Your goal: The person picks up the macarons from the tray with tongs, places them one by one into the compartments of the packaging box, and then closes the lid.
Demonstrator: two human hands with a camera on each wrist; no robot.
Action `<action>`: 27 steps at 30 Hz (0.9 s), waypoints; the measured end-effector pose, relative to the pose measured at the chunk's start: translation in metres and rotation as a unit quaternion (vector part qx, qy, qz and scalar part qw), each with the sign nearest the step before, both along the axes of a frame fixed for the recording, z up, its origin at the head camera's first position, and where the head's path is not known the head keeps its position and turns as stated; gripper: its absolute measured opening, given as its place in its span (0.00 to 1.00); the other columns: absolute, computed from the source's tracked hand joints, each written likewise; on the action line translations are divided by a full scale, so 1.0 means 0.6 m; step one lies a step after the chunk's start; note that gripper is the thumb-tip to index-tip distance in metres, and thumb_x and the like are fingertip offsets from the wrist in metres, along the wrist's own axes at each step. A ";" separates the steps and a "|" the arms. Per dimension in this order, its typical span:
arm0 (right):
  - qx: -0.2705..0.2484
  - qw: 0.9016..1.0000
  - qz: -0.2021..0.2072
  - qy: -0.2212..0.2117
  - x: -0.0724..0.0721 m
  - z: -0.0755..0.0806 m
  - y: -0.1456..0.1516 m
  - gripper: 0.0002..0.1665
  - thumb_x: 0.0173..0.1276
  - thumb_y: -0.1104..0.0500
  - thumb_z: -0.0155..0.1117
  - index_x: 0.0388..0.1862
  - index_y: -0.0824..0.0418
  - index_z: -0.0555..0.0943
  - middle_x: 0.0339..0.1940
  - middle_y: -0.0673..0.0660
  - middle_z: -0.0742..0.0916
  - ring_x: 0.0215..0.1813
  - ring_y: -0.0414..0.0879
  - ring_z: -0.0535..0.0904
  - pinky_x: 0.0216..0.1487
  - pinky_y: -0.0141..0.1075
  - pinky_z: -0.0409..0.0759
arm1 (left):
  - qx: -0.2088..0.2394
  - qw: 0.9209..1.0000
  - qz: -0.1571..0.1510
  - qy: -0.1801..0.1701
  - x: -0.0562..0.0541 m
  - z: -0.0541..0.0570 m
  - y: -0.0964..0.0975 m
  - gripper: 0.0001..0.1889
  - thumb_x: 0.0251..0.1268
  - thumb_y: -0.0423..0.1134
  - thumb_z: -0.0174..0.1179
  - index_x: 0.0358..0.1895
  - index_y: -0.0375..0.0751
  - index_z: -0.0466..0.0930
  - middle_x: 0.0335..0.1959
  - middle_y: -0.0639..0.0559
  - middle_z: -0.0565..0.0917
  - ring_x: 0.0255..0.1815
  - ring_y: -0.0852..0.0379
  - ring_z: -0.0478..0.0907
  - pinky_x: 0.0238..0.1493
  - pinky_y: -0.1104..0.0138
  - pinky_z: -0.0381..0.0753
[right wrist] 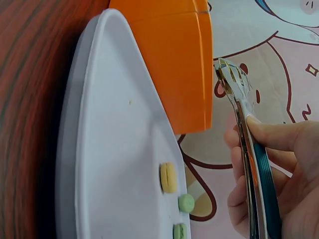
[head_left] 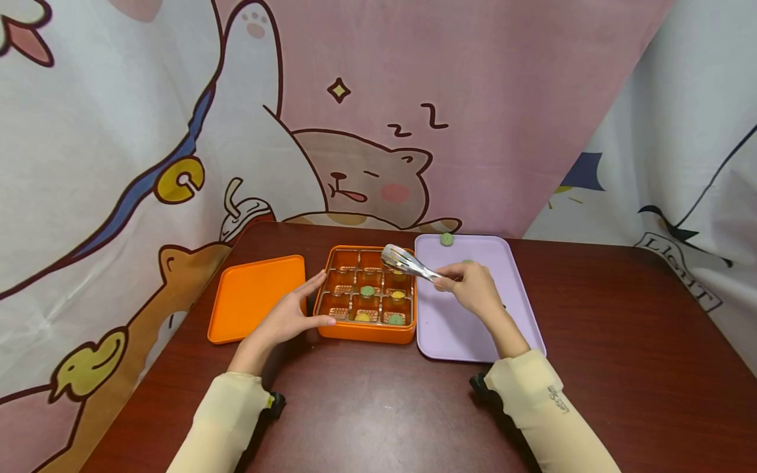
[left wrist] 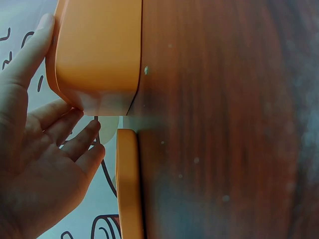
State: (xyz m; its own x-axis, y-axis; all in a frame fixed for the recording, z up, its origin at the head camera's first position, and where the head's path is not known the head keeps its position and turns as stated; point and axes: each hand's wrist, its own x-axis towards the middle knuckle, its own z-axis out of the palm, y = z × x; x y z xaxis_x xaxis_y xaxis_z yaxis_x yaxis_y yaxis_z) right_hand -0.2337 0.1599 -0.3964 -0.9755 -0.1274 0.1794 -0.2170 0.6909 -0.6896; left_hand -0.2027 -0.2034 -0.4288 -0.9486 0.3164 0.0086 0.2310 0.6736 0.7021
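Evidently metallic, the tongs (head_left: 408, 264) have a bright, polished shine, with slotted heads that widen and round off at the tips; a teal tint runs along one slim arm. They slant over the far right part of the box (head_left: 367, 333), heads close together, pinched between the thumb and fingers of the right hand (head_left: 471, 288). The left hand (head_left: 291, 314) is spread, its thumb and fingers straight and touching the box around its near left corner.

Smooth, matte orange with rounded corners, the box holds a glossy clear insert (head_left: 353, 282) split into nine squarish compartments. Small, round macarons (head_left: 367, 290), green and yellow, sit in several; a yellow one is in the front middle compartment and a green one at front right. More lie on the lilac tray (head_left: 458, 335), a shallow rounded rectangle with a raised rim. Left of the box lies the flat orange lid (head_left: 254, 299), on a reddish-brown table (head_left: 378, 401) with streaky wood grain.
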 end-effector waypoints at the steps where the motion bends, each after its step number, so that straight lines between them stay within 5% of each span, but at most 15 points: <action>1: -0.001 1.000 0.000 0.000 -0.002 -0.001 -0.003 0.11 0.64 0.57 0.72 0.43 0.60 0.91 0.31 0.56 0.92 0.31 0.41 0.78 0.33 0.35 0.72 | 0.000 1.000 0.000 0.000 0.000 0.000 0.000 0.50 0.57 0.53 0.72 0.80 0.53 0.53 0.83 0.52 0.52 0.81 0.39 0.52 0.74 0.37 0.58; 27: 0.012 1.000 -0.009 -0.025 -0.020 -0.006 -0.043 0.13 0.66 0.55 0.70 0.46 0.58 0.90 0.33 0.56 0.92 0.31 0.44 0.83 0.30 0.33 0.73 | -0.002 1.000 0.005 -0.002 -0.001 -0.001 0.001 0.52 0.55 0.56 0.73 0.80 0.52 0.53 0.83 0.52 0.53 0.81 0.38 0.53 0.73 0.37 0.58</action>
